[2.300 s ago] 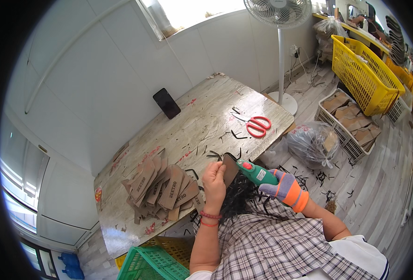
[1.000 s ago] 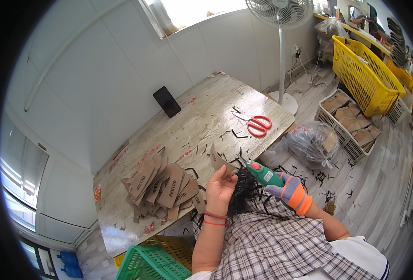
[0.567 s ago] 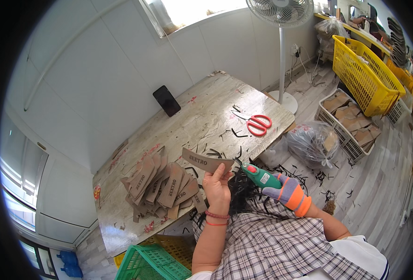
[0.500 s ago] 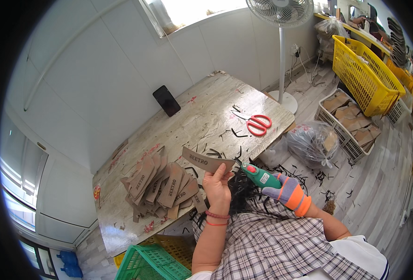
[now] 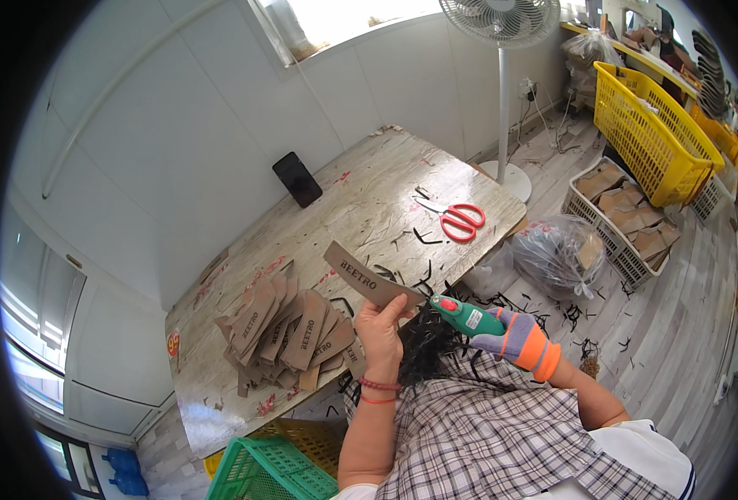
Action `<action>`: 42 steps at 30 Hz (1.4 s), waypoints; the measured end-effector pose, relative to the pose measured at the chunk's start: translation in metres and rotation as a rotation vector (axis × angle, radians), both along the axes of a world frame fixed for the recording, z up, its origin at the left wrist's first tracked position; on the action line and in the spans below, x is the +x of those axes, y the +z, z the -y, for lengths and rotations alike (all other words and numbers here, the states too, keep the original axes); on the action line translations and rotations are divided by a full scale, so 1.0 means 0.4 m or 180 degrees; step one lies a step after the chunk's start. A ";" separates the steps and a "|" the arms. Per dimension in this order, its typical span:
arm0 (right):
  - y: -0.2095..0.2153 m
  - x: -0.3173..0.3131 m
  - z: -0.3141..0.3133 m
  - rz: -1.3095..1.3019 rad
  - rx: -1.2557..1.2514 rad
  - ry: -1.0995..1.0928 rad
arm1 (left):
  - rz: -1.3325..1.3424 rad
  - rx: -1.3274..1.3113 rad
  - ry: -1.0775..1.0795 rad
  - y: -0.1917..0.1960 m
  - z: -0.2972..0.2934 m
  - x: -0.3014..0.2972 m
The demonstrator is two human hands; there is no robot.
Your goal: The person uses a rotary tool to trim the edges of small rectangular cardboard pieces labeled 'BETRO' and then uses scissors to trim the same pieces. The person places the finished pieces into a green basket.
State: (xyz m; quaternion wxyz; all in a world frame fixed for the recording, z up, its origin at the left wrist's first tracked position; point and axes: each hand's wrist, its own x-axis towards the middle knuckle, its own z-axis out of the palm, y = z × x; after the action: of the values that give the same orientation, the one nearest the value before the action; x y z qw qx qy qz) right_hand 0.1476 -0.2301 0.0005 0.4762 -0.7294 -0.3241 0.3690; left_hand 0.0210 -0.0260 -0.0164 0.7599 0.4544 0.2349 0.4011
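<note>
My left hand (image 5: 381, 332), bare with red bracelets, pinches the lower end of a curved brown strap piece (image 5: 361, 277) that has dark lettering. My right hand (image 5: 515, 342), in a grey and orange glove, grips a green handheld electric cutter (image 5: 469, 317) with a red button. The cutter's tip is close to the strap's right end; whether they touch cannot be made out. Below, dark trimmings (image 5: 423, 350) lie heaped on my checked apron (image 5: 486, 425). Left of my left hand, a pile of similar brown pieces (image 5: 281, 333) rests on the table (image 5: 219, 408).
Red-handled scissors (image 5: 461, 222) and a black phone (image 5: 297, 179) are farther back on the table. A green basket (image 5: 269, 471) stands below its front edge. Rightward are a clear plastic bag (image 5: 557, 258), a crate of brown pieces (image 5: 582, 204), a yellow basket (image 5: 652, 142) and a fan (image 5: 503, 117).
The strap piece has tilted, its free left end swinging upward, with my left hand turning slightly. The cutter has shifted only a little.
</note>
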 end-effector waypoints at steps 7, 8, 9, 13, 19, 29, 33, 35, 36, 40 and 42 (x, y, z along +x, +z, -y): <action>0.007 -0.013 -0.020 -0.0010 0.0013 0.0113 | -0.0182 -0.0026 0.0000 -0.020 0.002 -0.037; 0.007 -0.018 -0.025 -0.0052 0.0042 0.0041 | -0.0139 -0.0085 0.0132 -0.008 0.013 -0.045; 0.008 -0.023 -0.025 -0.0096 0.0071 -0.0025 | -0.0094 -0.0143 0.0270 -0.001 0.017 -0.056; -0.035 -0.025 -0.026 0.0054 0.0094 -0.0114 | 0.0566 -0.0544 0.1210 0.003 0.001 -0.145; -0.041 -0.061 -0.038 -0.0094 -0.0065 -0.0053 | 0.1052 -0.1545 0.1262 -0.084 -0.094 -0.268; -0.091 -0.056 -0.046 0.0089 0.0142 -0.0246 | -0.2849 0.2546 0.1376 -0.083 -0.116 -0.339; -0.067 -0.075 -0.055 0.0153 0.0001 -0.0201 | -0.3794 0.4260 0.2418 -0.073 -0.042 -0.318; -0.064 -0.083 -0.056 0.0125 -0.0096 -0.0157 | -0.4001 0.4060 0.1947 -0.121 -0.056 -0.309; -0.062 -0.084 -0.056 0.0118 -0.0143 -0.0143 | -0.4119 0.3980 0.1834 -0.120 -0.060 -0.295; -0.070 -0.086 -0.061 -0.0109 -0.0149 -0.0191 | -0.4693 0.3540 0.1226 -0.125 -0.088 -0.286; -0.065 -0.090 -0.063 -0.0188 -0.0131 -0.0219 | -0.4963 0.3663 0.1123 -0.110 -0.100 -0.294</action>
State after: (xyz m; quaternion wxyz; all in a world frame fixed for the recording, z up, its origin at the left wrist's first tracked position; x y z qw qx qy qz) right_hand 0.1115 -0.2051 -0.0254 0.4828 -0.7386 -0.2769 0.3804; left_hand -0.0965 0.0138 -0.0603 -0.0158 0.8507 0.5036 0.1499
